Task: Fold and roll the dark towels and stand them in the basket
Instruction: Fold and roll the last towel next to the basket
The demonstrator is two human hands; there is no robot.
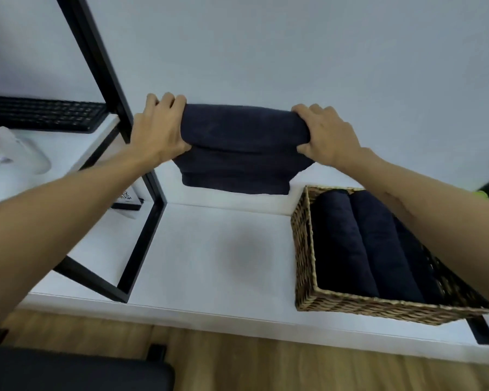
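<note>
A dark navy towel (243, 136), folded into a thick band, hangs in the air above the white table (209, 249) near the wall. My left hand (157, 131) grips its left end, fingers curled over the top edge. My right hand (326, 135) grips its right end the same way. The lower layers of the towel droop below my hands. To the right stands a woven wicker basket (304, 244) holding three rolled dark towels (362, 244) lying side by side; my right forearm crosses over its far right side.
A black metal frame (141, 221) stands at the left of the table. Behind it lie a black keyboard (40, 112), a white object (20, 153) and a small card. A dark seat (68, 371) and wooden floor lie below the table's front edge.
</note>
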